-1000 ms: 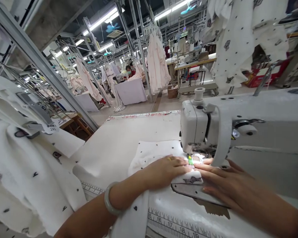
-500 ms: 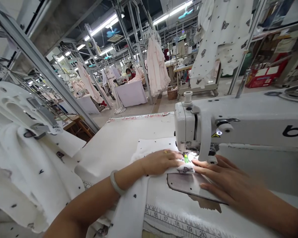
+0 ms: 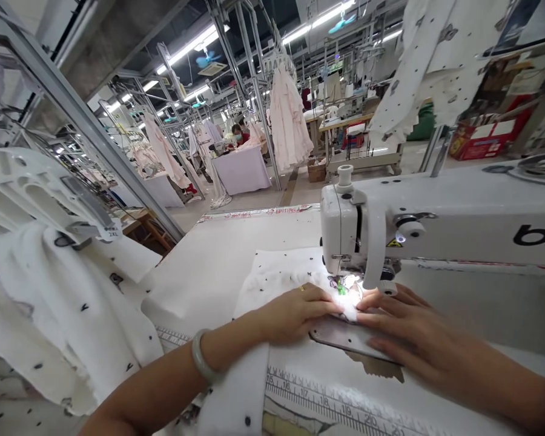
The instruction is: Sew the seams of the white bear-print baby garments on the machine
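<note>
White fabric [image 3: 277, 272] with small dark prints lies on the machine table and runs under the needle area of a white sewing machine [image 3: 343, 224]. A lamp lights a green piece [image 3: 341, 289] by the presser foot. My left hand [image 3: 295, 312] lies on the fabric left of the foot, fingers stretched out and fingertips pressing near the fabric edge. To the right of the foot, my right hand [image 3: 404, 321] is spread, its fingertips touching the fabric edge and lower fingers over the metal plate [image 3: 340, 336]. My left fingertips almost meet the right ones.
A printed ruler strip [image 3: 318, 402] runs along the table's front. At left, a white hanger clamp [image 3: 40, 188] holds printed white cloth [image 3: 68, 297]. Pink garments [image 3: 288, 121] hang beyond the table, and a person [image 3: 240, 134] sits farther back. A red box [image 3: 484, 139] stands at right.
My left hand has drawn slightly back from the foot toward the fabric's front edge. The fabric under it has shifted. The printed garment hanging at upper right has swung to the right.
</note>
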### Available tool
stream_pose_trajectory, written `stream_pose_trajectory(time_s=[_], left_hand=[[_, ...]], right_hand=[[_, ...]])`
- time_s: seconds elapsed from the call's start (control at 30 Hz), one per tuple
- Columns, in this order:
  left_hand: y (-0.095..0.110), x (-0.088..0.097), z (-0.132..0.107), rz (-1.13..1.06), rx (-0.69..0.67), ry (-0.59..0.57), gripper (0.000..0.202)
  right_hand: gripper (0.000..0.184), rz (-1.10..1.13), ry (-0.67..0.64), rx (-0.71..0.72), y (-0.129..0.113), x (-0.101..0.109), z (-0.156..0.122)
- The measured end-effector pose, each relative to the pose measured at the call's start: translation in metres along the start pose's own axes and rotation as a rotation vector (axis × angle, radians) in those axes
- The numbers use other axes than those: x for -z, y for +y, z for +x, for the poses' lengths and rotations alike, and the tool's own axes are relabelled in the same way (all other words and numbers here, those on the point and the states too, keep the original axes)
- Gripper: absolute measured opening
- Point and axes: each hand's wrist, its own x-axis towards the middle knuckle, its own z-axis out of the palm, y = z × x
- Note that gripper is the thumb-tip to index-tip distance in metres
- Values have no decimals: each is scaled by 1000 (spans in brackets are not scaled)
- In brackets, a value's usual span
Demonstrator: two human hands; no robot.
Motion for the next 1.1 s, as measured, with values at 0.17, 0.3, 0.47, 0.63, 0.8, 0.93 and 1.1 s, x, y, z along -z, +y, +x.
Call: stream_pose_trajectory(time_s=[0.17, 0.3, 0.47, 0.63, 0.8, 0.93, 1.1], left_hand=[[-15, 5, 4, 75, -120, -67, 49], [-13, 3, 1, 87, -157, -62, 49], [-20, 3, 3, 81, -175, -45, 47], [-36, 8, 17, 64, -109, -22, 48], [-41, 11, 26, 81, -43, -34, 47], [-38, 11, 25, 100, -6, -48, 47], [-35, 11, 25, 123, 42, -45, 47]], right_hand=[[28, 3, 69, 18, -1, 0, 0], [29, -36, 1, 48, -10, 4, 3], [35, -176, 25, 73, -12, -2, 4], [46, -253, 80, -26, 3, -23, -10], [49, -165, -12, -138, 9, -25, -16], [50, -115, -55, -178, 12, -22, -15], [48, -137, -8, -159, 17, -22, -15]])
